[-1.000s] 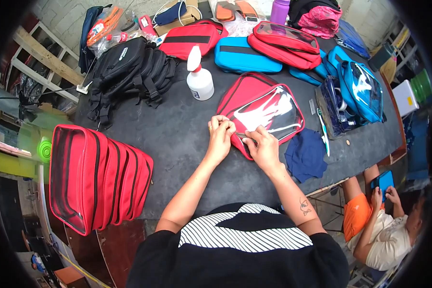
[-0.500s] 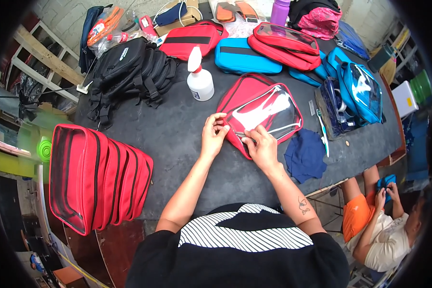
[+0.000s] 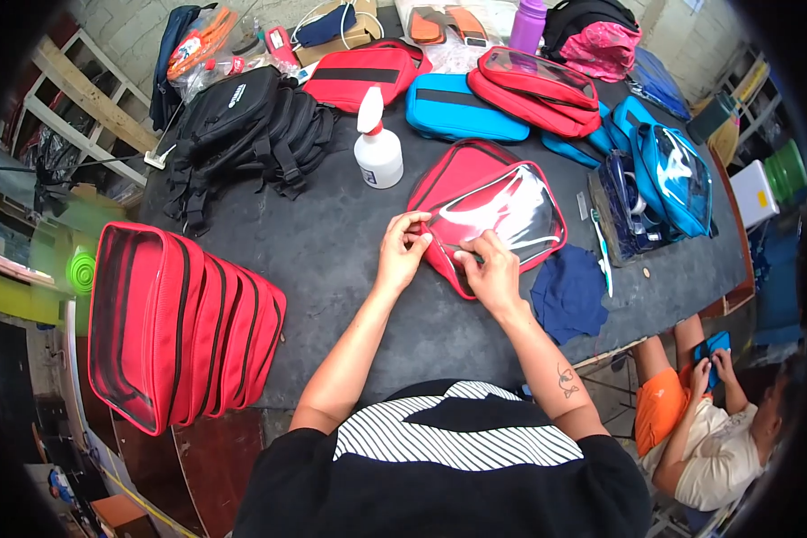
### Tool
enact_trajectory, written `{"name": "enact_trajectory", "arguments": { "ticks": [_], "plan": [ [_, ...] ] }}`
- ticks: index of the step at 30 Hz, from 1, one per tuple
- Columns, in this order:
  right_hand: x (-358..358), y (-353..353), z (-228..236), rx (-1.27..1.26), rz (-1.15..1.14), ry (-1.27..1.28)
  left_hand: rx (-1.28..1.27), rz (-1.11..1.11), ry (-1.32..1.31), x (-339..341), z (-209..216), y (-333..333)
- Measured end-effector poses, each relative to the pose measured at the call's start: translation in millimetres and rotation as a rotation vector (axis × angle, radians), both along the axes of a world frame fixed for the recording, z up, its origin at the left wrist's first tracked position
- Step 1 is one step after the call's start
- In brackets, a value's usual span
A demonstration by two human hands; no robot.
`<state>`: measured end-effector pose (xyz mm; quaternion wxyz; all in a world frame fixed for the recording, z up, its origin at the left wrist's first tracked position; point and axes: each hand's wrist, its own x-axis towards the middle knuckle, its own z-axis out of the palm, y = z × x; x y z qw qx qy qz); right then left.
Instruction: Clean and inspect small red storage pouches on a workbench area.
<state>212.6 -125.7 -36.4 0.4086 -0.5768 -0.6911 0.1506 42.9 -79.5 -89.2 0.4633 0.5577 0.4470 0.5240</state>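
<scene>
A red zippered bag (image 3: 455, 184) with a clear plastic front window lies on the dark table before me. At its near left edge my left hand (image 3: 403, 255) pinches the red rim between thumb and fingertips. My right hand (image 3: 491, 273) is closed over the bag's lower border, a short way to the right. Its thumb and forefinger press together on something small and thin, too little of which shows to name. A crumpled dark blue cloth (image 3: 569, 294) lies close to the right of the bag, beside a toothbrush (image 3: 603, 251).
Several red bags (image 3: 188, 332) stand packed together at the left edge. A white spray bottle (image 3: 379, 160) stands beyond my left hand. Black backpacks (image 3: 242, 134), a blue bag (image 3: 466, 109) and more bags line the back. At right, a seated person (image 3: 713, 439) handles something blue.
The whole view has shifted slightly. Both my hands stay at nearly the same places on the red bag, and the right fingers have changed position slightly.
</scene>
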Motion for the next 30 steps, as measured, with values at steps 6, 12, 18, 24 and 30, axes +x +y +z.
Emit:
{"name": "enact_trajectory", "arguments": {
  "ticks": [6, 12, 18, 24, 30],
  "plan": [
    [6, 26, 29, 0.108, 0.067, -0.222, 0.012, -0.086, 0.208, -2, 12, 6],
    [-1, 45, 44, 0.224, 0.237, -0.559, -0.088, -0.12, 0.104, -5, -1, 11],
    [-7, 52, 40, 0.274, 0.296, -0.685, -0.111, -0.118, 0.057, -4, -8, 13],
    [5, 40, 47, 0.285, 0.392, -0.83, -0.055, -0.077, 0.157, -1, -2, 10],
    [10, 43, 49, 0.289, 0.248, -0.639, -0.033, -0.084, 0.16, -3, -6, 12]
  ]
}}
